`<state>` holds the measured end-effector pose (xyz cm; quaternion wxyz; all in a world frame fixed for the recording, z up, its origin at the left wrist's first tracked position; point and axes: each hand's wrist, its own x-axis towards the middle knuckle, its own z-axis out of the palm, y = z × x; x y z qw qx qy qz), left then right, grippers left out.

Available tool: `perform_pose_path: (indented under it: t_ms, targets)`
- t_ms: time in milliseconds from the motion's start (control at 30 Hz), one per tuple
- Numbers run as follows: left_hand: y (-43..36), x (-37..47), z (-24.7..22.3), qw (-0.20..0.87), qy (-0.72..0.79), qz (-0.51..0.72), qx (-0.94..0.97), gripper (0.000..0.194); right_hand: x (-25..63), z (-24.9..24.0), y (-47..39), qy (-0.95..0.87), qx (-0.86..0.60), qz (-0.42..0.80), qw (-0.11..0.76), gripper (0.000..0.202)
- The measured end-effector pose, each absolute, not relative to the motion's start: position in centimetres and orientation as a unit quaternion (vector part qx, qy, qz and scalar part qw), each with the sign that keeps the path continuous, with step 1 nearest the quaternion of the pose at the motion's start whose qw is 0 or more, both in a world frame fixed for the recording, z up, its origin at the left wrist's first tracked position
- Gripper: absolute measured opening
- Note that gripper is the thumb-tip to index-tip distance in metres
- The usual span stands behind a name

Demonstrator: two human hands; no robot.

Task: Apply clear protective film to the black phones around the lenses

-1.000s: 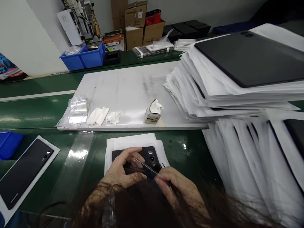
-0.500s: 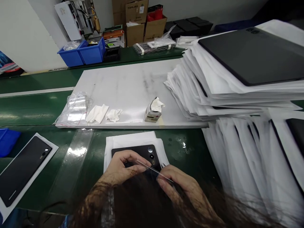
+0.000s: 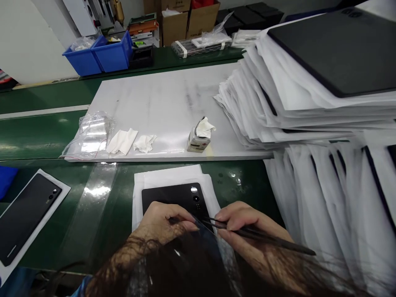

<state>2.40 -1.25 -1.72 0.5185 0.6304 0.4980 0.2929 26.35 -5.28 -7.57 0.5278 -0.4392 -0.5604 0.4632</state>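
A black panel with camera holes (image 3: 173,194) lies on white paper sheets (image 3: 182,170) in front of me. Over its lower part my left hand (image 3: 165,220) pinches the edge of a thin clear sheet (image 3: 202,247), which hangs toward me. Dark tweezers (image 3: 262,236) are held in my right hand (image 3: 247,225), their tips pointing left at the sheet's edge beside my left fingers. Whether the tips touch the sheet cannot be made out. Strands of hair cover parts of both forearms and the lower sheet.
Another black panel (image 3: 27,218) lies on paper at the left. A white board (image 3: 163,103) holds a tissue box (image 3: 199,140), crumpled tissues (image 3: 122,141) and a plastic bag (image 3: 94,134). Paper-interleaved panels (image 3: 297,95) are stacked high at the right. Blue bins (image 3: 113,53) stand behind.
The tweezers now stretch out across my right hand, their tips at the sheet. My right fingers have left the sheet's edge. The view has shifted slightly, with the scene higher in it.
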Motion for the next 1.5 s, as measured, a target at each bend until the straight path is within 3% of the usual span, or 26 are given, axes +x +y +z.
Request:
perform_pose_path:
  t_ms: [267, 767, 1100, 1300, 1500]
  targets:
    - [-1.1, 2.1, -1.8, 0.499, 0.460, 0.285, 0.677, 0.009, 25.2, -5.6, -4.0, -0.565, -0.435, 0.461, 0.528, 0.024]
    - [-1.0, 2.2, -1.8, 0.485, 0.451, 0.287, 0.692, 0.008, 24.6, -6.9, -4.5, -0.521, -0.441, 0.482, 0.549, 0.030]
    - [-1.1, 2.3, -1.8, 0.487, 0.478, 0.278, 0.677, 0.008, 24.9, -8.3, -6.1, -0.524, -0.415, 0.486, 0.563, 0.017]
    - [-1.1, 2.3, -2.1, 0.481, 0.470, 0.289, 0.681, 0.005, 23.4, -9.3, -3.9, -0.337, -0.447, 0.535, 0.633, 0.037]
    - [-0.9, 2.0, -2.5, 0.481, 0.419, 0.309, 0.706, 0.007, 22.8, -11.3, -2.6, -0.221, -0.476, 0.604, 0.599, 0.052]
